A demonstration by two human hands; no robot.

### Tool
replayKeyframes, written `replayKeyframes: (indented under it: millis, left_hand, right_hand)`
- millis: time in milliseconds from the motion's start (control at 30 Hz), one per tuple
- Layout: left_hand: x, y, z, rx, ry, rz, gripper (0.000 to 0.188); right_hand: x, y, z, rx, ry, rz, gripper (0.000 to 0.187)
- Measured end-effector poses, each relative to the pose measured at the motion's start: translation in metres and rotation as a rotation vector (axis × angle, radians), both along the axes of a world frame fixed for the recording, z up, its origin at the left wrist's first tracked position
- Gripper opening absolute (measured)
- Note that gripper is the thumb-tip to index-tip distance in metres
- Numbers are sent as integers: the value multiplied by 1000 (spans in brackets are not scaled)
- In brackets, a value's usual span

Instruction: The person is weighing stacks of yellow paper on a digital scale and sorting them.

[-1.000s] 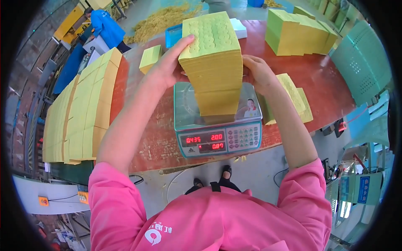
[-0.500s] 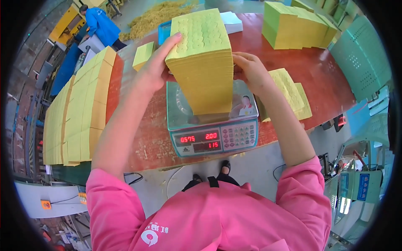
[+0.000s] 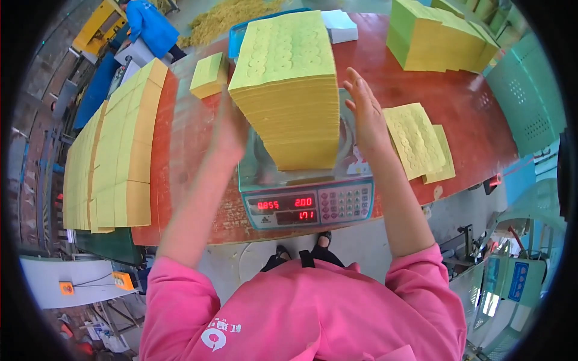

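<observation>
From my remote seat I see the tall stack of yellow embossed sheets (image 3: 286, 114) standing on the pan of the digital scale (image 3: 308, 204); the left thumb has come off its top and the right fingers have left its side, while the red display now reads higher than in the earlier views; I take this to mean the scale is bearing more of the stack's weight; the right hand (image 3: 368, 114) is unfolded, fingers nearly straight and slightly parted, holding nothing, just beside the stack; the left hand (image 3: 230, 129) is blurred by the other side, so I cannot tell how far its fingers are spread or whether they touch; further out, a small yellow block (image 3: 209, 75) sits on the red table (image 3: 186, 168) to the left, and loose embossed sheets (image 3: 415, 141) lie to the right.
</observation>
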State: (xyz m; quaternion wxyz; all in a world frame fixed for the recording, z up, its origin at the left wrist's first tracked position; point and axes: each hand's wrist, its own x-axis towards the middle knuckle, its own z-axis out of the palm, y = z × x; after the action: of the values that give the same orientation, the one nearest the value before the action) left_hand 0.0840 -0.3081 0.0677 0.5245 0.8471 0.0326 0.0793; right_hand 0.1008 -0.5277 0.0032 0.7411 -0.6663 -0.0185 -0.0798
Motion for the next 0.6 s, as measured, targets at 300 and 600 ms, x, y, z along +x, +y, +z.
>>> replayKeyframes:
  millis: [300,600]
  left_hand:
    - [33,1,-100,-739,-196,-303,38]
    - [-45,65,-89,-1010,-155,73,55]
  right_hand:
    - [30,36,1,215,14,252,64]
    - [-62,7,7,89,-31,-81,47]
